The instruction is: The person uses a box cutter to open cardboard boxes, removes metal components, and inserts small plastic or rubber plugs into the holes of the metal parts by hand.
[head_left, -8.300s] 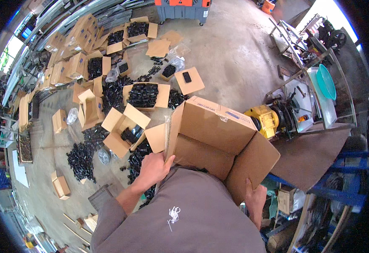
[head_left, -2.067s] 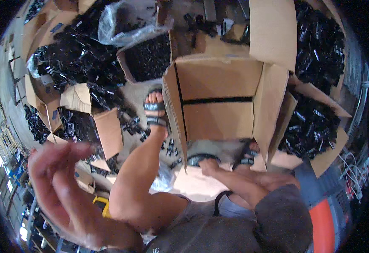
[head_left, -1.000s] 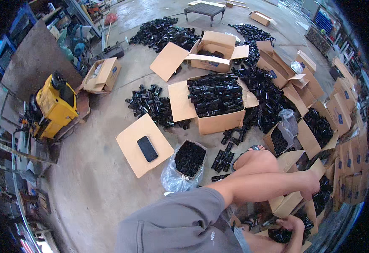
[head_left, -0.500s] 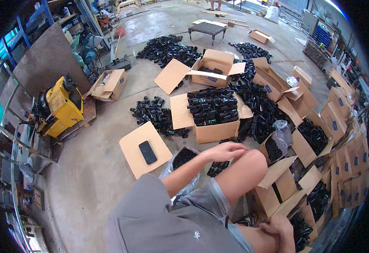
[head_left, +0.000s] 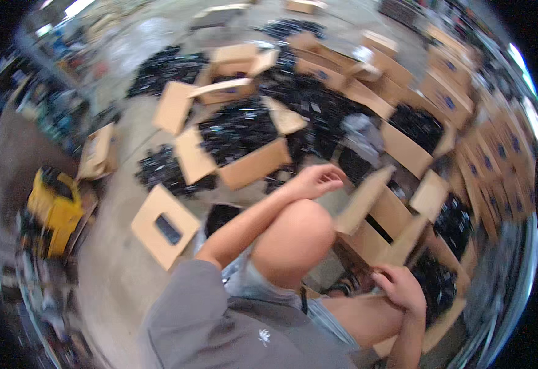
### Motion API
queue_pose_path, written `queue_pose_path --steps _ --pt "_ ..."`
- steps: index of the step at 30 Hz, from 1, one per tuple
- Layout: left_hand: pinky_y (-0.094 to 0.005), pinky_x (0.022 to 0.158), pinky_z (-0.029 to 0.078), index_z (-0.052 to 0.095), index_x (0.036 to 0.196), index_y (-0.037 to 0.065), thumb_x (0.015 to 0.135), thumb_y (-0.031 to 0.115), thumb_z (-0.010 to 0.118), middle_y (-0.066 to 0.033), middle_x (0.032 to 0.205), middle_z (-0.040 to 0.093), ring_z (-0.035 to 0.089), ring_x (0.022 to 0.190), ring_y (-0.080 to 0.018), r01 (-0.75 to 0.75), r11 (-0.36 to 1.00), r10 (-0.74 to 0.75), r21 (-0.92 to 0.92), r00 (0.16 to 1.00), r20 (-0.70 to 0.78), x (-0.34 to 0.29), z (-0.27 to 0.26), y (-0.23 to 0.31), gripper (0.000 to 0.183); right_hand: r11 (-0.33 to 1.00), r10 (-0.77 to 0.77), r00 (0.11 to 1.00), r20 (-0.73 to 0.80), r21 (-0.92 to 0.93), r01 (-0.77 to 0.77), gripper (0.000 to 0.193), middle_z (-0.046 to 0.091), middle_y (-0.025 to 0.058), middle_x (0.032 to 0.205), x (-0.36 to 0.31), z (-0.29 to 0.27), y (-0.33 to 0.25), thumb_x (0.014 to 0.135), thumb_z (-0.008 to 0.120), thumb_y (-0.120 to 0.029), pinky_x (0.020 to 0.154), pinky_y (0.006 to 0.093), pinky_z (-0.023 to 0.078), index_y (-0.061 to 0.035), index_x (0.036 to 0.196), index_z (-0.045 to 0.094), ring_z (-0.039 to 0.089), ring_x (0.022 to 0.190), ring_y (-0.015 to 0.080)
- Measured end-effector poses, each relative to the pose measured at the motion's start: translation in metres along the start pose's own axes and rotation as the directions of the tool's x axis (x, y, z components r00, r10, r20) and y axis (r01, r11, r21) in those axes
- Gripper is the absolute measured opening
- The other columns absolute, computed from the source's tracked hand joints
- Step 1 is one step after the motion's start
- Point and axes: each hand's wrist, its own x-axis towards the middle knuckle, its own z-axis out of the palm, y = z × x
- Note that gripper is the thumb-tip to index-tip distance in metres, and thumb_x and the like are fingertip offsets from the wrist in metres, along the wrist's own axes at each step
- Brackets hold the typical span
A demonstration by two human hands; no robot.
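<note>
My left hand (head_left: 318,182) hangs past my raised left knee, the forearm lying along the thigh. Its fingers are loosely bent and hold nothing. My right hand (head_left: 403,288) rests on my right knee, fingers loose and empty. Beyond the left hand stands a cardboard box (head_left: 257,167) filled with black plastic pieces (head_left: 235,130). Between the hands is an open box (head_left: 367,237) with raised flaps. To the left, a dark phone (head_left: 168,229) lies on a flat piece of cardboard (head_left: 150,231). The view is blurred.
Heaps of black pieces (head_left: 167,71) lie on the concrete floor. More open boxes (head_left: 407,149) crowd the right, beside stacked cartons (head_left: 496,166). A yellow machine (head_left: 51,212) stands at the left, and a low table (head_left: 217,18) at the back.
The view has swung to the right, so the boxes appear shifted left and tilted. My left hand has lifted slightly off the knee, its fingers more apart. My right hand stays at my right knee.
</note>
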Motion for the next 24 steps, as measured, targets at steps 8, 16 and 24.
queue_pose_path --steps 8,16,24 --pt "-0.0435 0.097 0.052 0.069 0.116 0.008 0.093 0.020 0.064 -0.0130 0.116 0.071 0.064 0.120 -0.0319 -0.049 0.729 0.022 0.683 0.999 0.049 0.121 0.062 -0.148 0.026 0.959 0.274 0.940 -0.206 0.134 -0.250 0.038 0.072 0.0220 0.106 -0.023 -0.016 0.012 0.092 0.069 -0.017 0.083 0.0388 0.056 -0.0025 0.126 0.065 0.072 0.094 0.0343" --pt "-0.0402 0.094 0.045 0.070 0.092 0.015 0.087 0.020 0.064 -0.0035 0.100 0.065 0.063 0.103 -0.0216 -0.190 0.296 0.006 0.936 0.980 0.197 0.176 0.101 -0.267 0.009 0.913 0.407 0.905 -0.126 0.089 -0.398 0.037 0.074 0.0204 0.100 0.007 -0.013 0.048 0.092 0.067 -0.016 0.081 0.0371 0.057 -0.0008 0.126 0.065 0.074 0.090 0.0308" --pt "-0.0371 0.090 0.044 0.069 0.080 0.017 0.086 0.021 0.060 -0.0010 0.094 0.063 0.061 0.101 -0.0174 -0.181 0.391 0.142 0.902 0.981 0.135 0.135 0.087 -0.288 0.011 0.930 0.368 0.929 -0.043 0.022 -0.367 0.037 0.074 0.0196 0.091 0.055 -0.026 0.048 0.091 0.066 -0.018 0.073 0.0360 0.055 -0.0026 0.126 0.066 0.072 0.079 0.0286"
